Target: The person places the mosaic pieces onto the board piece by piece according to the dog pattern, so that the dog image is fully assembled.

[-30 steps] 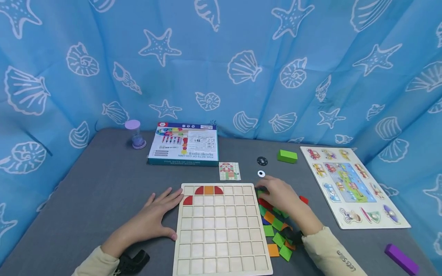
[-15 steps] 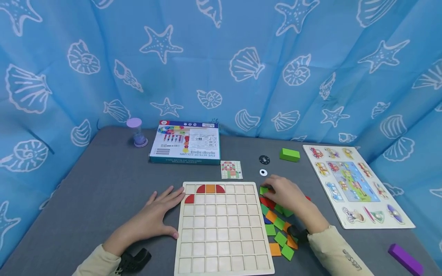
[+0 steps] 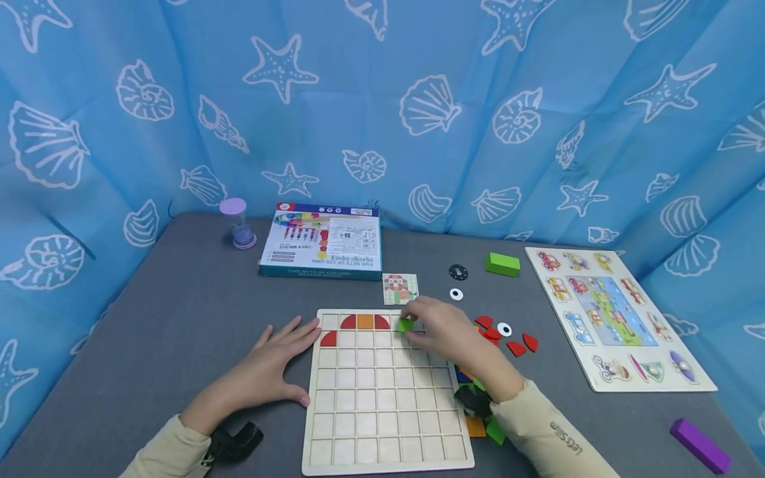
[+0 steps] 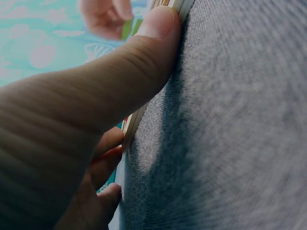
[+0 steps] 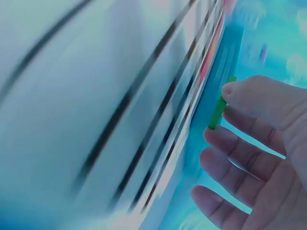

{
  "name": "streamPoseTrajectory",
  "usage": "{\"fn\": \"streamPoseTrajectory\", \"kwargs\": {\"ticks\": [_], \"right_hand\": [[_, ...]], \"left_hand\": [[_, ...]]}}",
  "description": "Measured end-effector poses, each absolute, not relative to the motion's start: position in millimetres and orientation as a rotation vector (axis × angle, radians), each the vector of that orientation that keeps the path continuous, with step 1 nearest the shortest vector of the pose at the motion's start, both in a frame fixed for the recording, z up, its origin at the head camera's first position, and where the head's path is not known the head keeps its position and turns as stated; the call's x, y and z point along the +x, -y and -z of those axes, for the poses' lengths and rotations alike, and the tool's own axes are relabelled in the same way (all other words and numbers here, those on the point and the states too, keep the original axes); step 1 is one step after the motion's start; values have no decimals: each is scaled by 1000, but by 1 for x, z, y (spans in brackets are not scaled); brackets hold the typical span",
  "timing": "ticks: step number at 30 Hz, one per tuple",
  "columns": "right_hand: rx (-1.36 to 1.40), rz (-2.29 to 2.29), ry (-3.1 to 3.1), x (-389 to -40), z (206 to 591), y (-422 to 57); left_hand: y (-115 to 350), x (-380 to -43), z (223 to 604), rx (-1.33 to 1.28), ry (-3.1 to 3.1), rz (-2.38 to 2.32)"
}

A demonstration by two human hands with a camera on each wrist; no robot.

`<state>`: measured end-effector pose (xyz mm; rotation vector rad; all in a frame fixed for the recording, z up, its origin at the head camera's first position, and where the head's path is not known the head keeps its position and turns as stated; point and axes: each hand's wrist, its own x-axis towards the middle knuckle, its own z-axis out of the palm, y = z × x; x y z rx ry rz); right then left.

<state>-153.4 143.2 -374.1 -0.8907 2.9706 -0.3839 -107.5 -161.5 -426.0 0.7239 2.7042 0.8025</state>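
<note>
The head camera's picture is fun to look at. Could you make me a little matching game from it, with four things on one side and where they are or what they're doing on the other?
Things
1. picture card
2. left hand
3. purple block
4. right hand

Places and states
A. fingertips and thumb at the left edge of the grid board
B. pinching a green tile
C. just beyond the grid board's far edge
D. near the picture's lower right corner

Right pairs: 1-C, 2-A, 3-D, 4-B
</note>
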Motion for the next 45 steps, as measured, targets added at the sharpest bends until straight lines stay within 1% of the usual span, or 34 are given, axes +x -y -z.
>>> {"fn": "streamPoseTrajectory", "kwargs": {"ticks": [4,7,13,17,27,36,45], "right_hand": [[-1129,346,-2879,-146,370,-99],[-1239,317,-2820,-143,371,-74],[-1253,222,-2776,-139,378,-47],[-1236,197,-2747,-136,383,-39],[-1344,173,-2787,-132,384,-30],[-1336,123,-2774,-134,381,-20],[-1244,106,-2775,-135,382,-19]], "left_hand": [[161,-107,426,722,-2706,-801],[160,-107,427,736,-2710,-807],[159,-106,428,763,-2713,-828],[160,-103,428,771,-2691,-839],[163,-103,430,793,-2709,-878],[165,-103,428,779,-2725,-894],[163,-104,428,781,-2731,-895]]}}
